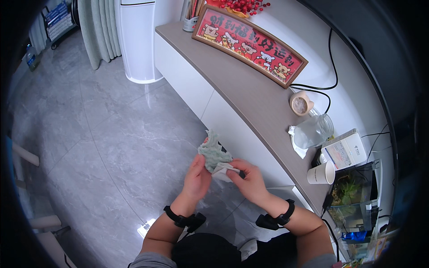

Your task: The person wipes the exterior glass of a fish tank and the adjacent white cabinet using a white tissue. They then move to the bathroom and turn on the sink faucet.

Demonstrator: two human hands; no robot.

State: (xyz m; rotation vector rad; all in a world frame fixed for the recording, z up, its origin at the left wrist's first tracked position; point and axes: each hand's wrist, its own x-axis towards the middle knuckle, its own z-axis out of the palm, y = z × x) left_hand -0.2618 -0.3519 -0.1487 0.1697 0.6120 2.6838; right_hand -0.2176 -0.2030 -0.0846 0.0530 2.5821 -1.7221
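My left hand (197, 176) holds a crumpled pale green cloth (214, 154) in front of the white cabinet. With thumb and fingers, my right hand (249, 179) pinches a folded white tissue or cloth (224, 172) against the lower edge of the green one. Dark edges of something (242, 174) show beside and behind the cloths; most of it is hidden, so I cannot tell what it is. Both hands are close together, above the grey marble-look floor (134, 147). A black strap with a small device sits on each wrist.
The cabinet top (248, 100) runs along the right. On it stand a framed red picture (249, 45) with writing, a round beige container (300, 103), a glass jar (311, 131) by a white tissue (296, 144), a router (345, 149), a paper cup (320, 173) and an aquarium (352, 201).
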